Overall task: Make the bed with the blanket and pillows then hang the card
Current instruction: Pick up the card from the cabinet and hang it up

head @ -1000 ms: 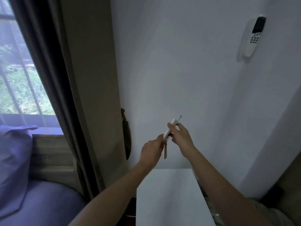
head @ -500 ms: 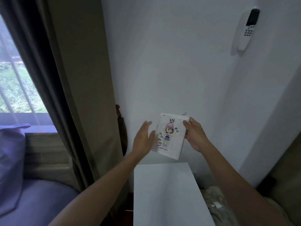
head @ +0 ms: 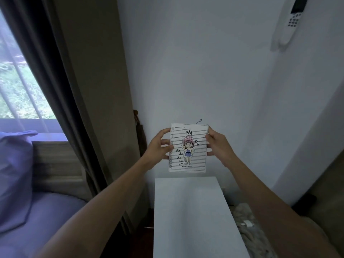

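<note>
The card point(head: 188, 148) is a lined white sheet with a drawn cartoon girl and a crown, held upright against the white wall. A thin wire loop point(head: 198, 121) sticks up from its top edge. My left hand point(head: 160, 146) grips the card's left edge. My right hand point(head: 217, 146) grips its right edge. At the far left stands a purple pillow point(head: 14, 175) on the purple-covered bed point(head: 46, 220).
A white side table point(head: 189, 211) stands directly below the card. Brown curtains point(head: 89, 90) hang at the left beside the window. A white remote in a wall holder point(head: 290, 21) is at the upper right. A grey fuzzy item point(head: 249, 229) lies right of the table.
The card turned from edge-on to facing me and squared up against the wall. My left hand, off the card half a second ago, now grips its left edge.
</note>
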Demonstrator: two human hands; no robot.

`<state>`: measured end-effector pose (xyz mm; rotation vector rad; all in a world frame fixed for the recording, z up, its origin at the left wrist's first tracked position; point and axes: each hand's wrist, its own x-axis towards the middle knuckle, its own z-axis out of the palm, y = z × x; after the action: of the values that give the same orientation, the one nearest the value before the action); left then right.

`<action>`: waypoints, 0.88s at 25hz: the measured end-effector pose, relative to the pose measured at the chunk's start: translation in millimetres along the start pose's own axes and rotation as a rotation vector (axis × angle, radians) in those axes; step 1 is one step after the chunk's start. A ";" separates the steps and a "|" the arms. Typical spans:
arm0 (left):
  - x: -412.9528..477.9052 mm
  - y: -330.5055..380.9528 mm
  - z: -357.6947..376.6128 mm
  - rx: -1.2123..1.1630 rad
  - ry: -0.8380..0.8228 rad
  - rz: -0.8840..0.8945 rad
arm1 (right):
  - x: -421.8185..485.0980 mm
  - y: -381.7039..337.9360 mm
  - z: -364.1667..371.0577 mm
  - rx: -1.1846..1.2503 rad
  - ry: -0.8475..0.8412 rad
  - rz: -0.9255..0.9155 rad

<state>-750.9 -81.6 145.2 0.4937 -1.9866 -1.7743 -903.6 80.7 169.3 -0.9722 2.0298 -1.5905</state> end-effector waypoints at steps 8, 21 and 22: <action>5.1 -15.3 8.3 -0.007 0.096 -0.027 | 12.9 20.1 0.8 -0.098 -0.003 -0.034; -49.9 -173.1 83.8 0.276 0.320 -0.316 | -25.5 214.2 45.8 -0.048 -0.255 0.257; -52.0 -186.9 87.3 0.279 0.294 -0.353 | -27.9 235.4 48.5 -0.042 -0.276 0.277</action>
<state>-757.4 -2.8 -52.2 1.1874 -2.0305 -1.5010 -918.6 95.3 -71.8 -0.8309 1.9150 -1.2041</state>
